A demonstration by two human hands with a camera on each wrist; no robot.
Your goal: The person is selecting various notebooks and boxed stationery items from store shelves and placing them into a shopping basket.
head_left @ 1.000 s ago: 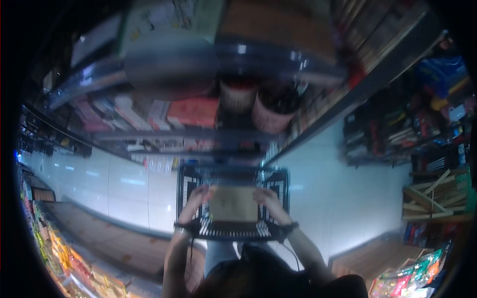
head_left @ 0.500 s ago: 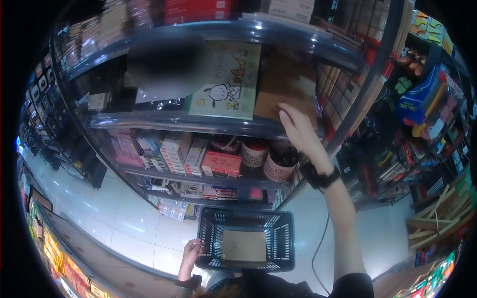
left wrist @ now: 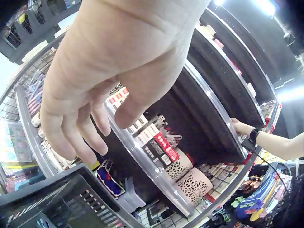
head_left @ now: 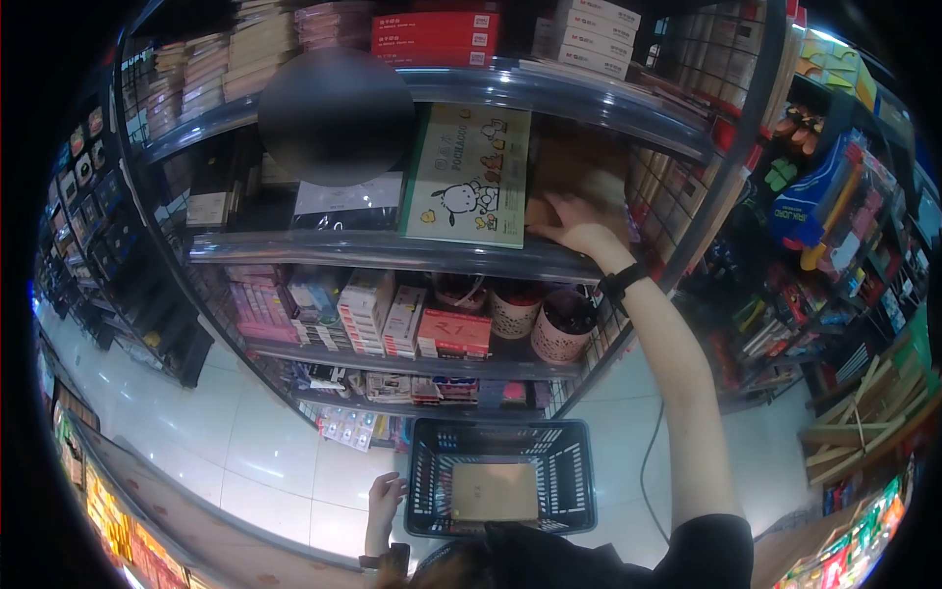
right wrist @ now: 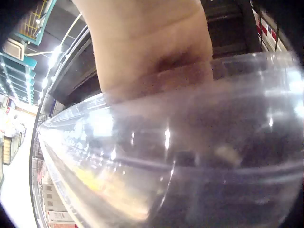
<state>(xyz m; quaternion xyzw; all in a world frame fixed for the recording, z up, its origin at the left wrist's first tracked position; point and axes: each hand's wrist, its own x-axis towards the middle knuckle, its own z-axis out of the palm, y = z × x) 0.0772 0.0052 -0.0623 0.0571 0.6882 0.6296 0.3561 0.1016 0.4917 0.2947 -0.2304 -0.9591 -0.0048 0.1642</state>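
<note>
My right hand (head_left: 581, 226) reaches into the shelf at the right and rests on a brown kraft-covered book (head_left: 579, 162), its fingers spread over the cover. In the right wrist view the hand (right wrist: 156, 52) goes behind the clear plastic shelf edge (right wrist: 190, 142), which hides the fingertips. A green-edged Pochacco picture pad (head_left: 466, 177) lies just left of it. Beside the basket's left rim, my left hand (head_left: 385, 503) hangs with loosely curled fingers and holds nothing. Inside the dark plastic basket (head_left: 422, 481) lies a similar brown kraft-covered book (head_left: 496, 493).
Red boxes (head_left: 432, 39) and white boxes (head_left: 597, 37) stack on the shelf above. Below are small cartons (head_left: 368, 309) and pink pierced pots (head_left: 561, 329). A metal shelf post (head_left: 726, 177) rises right of my arm. Wooden pieces (head_left: 868, 407) are at far right.
Both hands were at the brown book in the basket a second ago. My right hand has risen to the shelf and moved onto the brown book there; my left has shifted beside the basket.
</note>
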